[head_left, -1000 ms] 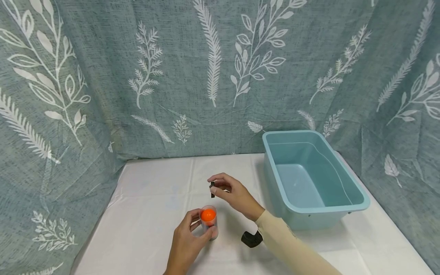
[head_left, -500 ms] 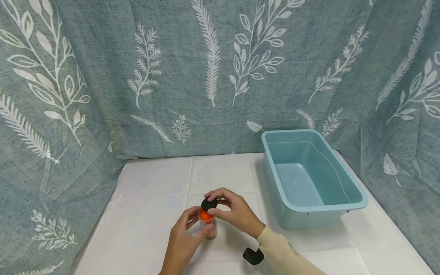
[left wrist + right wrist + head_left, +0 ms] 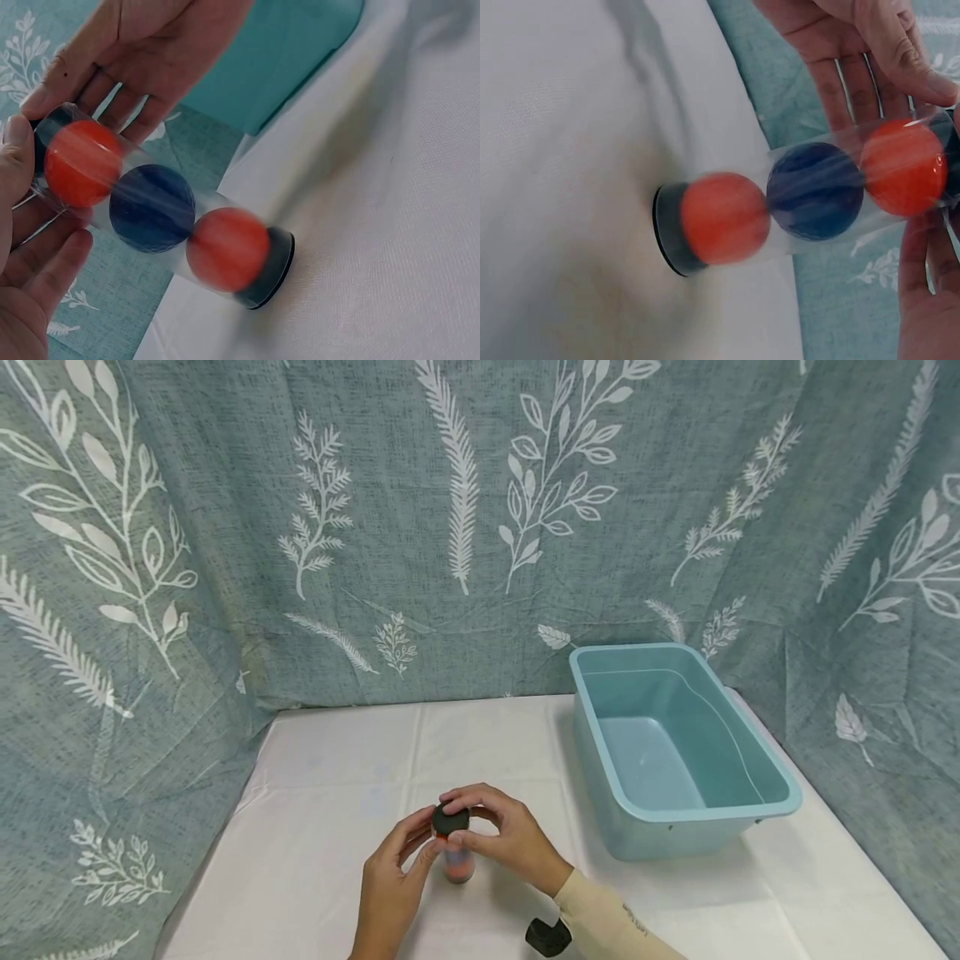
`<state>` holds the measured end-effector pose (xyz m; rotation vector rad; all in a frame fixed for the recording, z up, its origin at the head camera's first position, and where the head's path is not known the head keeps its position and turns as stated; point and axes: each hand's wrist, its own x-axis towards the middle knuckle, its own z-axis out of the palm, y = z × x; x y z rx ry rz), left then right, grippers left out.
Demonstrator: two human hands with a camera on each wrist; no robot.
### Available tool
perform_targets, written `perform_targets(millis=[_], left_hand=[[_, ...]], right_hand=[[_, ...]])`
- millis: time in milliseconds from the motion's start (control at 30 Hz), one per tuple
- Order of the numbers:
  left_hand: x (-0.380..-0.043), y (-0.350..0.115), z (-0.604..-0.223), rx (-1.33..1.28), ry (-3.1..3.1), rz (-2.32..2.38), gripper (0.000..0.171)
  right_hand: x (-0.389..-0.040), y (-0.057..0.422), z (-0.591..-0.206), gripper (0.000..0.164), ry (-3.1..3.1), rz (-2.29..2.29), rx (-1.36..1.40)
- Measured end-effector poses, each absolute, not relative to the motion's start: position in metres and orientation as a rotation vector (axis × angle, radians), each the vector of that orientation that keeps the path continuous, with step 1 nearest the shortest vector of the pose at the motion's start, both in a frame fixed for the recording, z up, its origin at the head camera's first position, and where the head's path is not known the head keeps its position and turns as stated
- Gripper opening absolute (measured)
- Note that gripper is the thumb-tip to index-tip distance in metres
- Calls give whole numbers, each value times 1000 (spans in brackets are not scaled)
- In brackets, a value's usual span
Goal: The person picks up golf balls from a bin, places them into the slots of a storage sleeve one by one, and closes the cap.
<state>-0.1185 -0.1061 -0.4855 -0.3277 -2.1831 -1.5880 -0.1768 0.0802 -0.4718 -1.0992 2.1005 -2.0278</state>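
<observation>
A clear plastic tube (image 3: 458, 865) stands on the white table. Stacked inside it are an orange ball (image 3: 82, 163), a dark blue ball (image 3: 152, 208) and a second orange ball (image 3: 228, 249), with a black cap (image 3: 676, 229) closing the bottom end. My left hand (image 3: 392, 881) holds the tube around its upper part, thumb in front and fingers behind. At the top end, my right hand (image 3: 513, 839) grips a round black lid (image 3: 450, 819) seated over the tube's mouth. In both wrist views the fingers partly hide this lid.
A light blue plastic bin (image 3: 630, 814) stands on the table (image 3: 337, 793) to the right. Patterned grey-green cloth (image 3: 390, 527) hangs behind and along both sides. A black device (image 3: 548, 937) is at the right wrist.
My right hand has brought the black lid down and tilted it flat onto the tube's mouth, covering the top orange ball. My left hand's fingers have shifted up the tube toward the lid.
</observation>
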Motion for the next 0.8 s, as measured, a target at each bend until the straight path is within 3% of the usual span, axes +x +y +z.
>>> perform_targets(millis=[567, 800], left_hand=[[-120, -103, -489, -327, -2140, -1600, 37], [-119, -102, -489, -343, -2127, -1619, 35]], right_hand=[[-171, 83, -476, 31, 2112, -2005, -1168], [-158, 82, -454, 24, 2137, -2013, -1171]])
